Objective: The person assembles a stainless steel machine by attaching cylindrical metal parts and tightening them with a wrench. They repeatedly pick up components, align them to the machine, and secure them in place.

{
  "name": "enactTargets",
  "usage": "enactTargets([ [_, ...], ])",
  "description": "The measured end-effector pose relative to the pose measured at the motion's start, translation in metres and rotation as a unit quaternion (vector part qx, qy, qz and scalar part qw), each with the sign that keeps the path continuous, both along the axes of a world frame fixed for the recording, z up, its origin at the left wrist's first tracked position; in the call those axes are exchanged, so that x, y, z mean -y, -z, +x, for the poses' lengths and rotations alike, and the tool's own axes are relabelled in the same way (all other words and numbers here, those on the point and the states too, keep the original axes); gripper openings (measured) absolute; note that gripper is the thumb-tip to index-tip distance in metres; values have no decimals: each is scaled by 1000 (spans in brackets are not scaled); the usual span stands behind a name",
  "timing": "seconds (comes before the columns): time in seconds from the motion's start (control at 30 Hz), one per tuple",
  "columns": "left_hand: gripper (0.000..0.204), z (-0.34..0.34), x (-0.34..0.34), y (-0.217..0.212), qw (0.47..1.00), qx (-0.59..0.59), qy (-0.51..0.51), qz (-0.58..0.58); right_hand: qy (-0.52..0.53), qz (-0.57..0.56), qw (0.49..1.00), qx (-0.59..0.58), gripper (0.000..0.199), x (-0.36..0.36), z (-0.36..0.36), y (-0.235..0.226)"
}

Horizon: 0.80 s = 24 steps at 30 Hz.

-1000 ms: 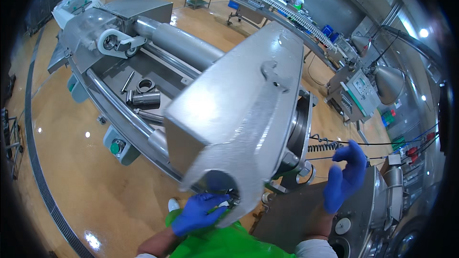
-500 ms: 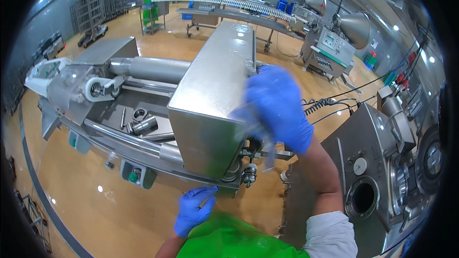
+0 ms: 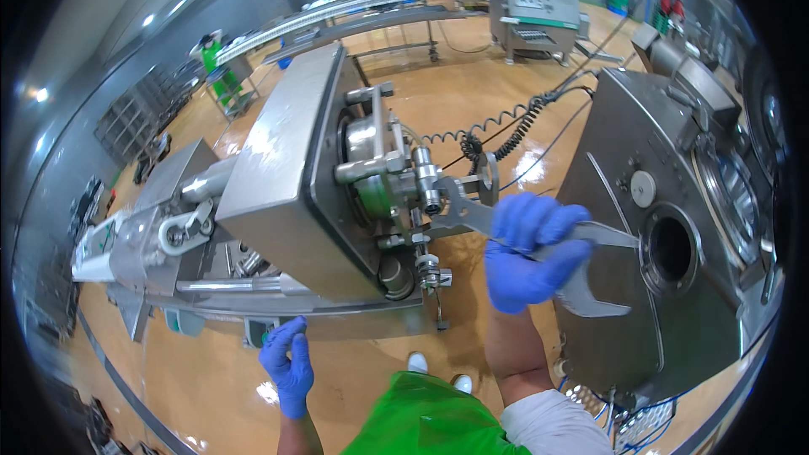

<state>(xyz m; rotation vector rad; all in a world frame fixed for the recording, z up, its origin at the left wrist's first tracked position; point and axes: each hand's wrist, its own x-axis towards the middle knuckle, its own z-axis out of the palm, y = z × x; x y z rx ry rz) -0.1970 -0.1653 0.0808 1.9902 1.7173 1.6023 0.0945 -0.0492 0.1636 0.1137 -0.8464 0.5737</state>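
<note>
- Right hand [image 3: 533, 253], blue-gloved: fingers wrapped round the shank of a wrench [image 3: 581, 297], held aloft between housing and cabinet.
- Wrench's narrow end overlaps a tubular fitting [image 3: 427, 179] off the right face of the housing [image 3: 278, 168]; contact cannot be told. Forked end overlaps the cabinet [image 3: 602, 337] near its round port [image 3: 672, 250].
- Left hand [image 3: 289, 365], same glove: fingers loosely bent, thumb apart, near the lower front edge of the machine frame [image 3: 354, 324].
- In the way: clamps and fittings jutting from the housing's right face; coiled cables [image 3: 522, 128] strung behind the wrench towards the cabinet's upper left corner.
- Farther back: long conveyor [image 3: 337, 13], two people in green, control machine [image 3: 539, 13] with a cone-shaped hopper.
- Materials: wrench flat, dull grey metal, wide U-shaped mouth. Housing boxy, brushed steel, glossy highlights. Cabinet darker metal, white disc [image 3: 643, 189] on its front. Floor [image 3: 362, 362] tan, shiny. Apron [image 3: 430, 421] smooth, bright green.
</note>
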Motion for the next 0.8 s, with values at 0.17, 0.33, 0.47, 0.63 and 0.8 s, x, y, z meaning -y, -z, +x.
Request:
enactTargets([
  [0.17, 25, 6, -46, -35, 987, -35, -57, 145, 67, -11, 997, 44, 34, -49, -18, 22],
  [0.33, 33, 12, -106, -65, 970, -101, -86, 202, 36, -47, 997, 52, 30, -120, -27, -1],
  [0.47, 49, 10, -143, -72, 910, -244, -223, 251, 76, -41, 991, 101, 23, -195, -36, -47],
  [0.63, 43, 3, -141, -60, 914, -224, -198, 274, 170, -71, 958, 218, 21, -252, -64, -56],
  [0.8, 36, 3, -151, -54, 912, -201, -145, 327, 118, -168, 952, 225, 27, -299, -69, -68],
])
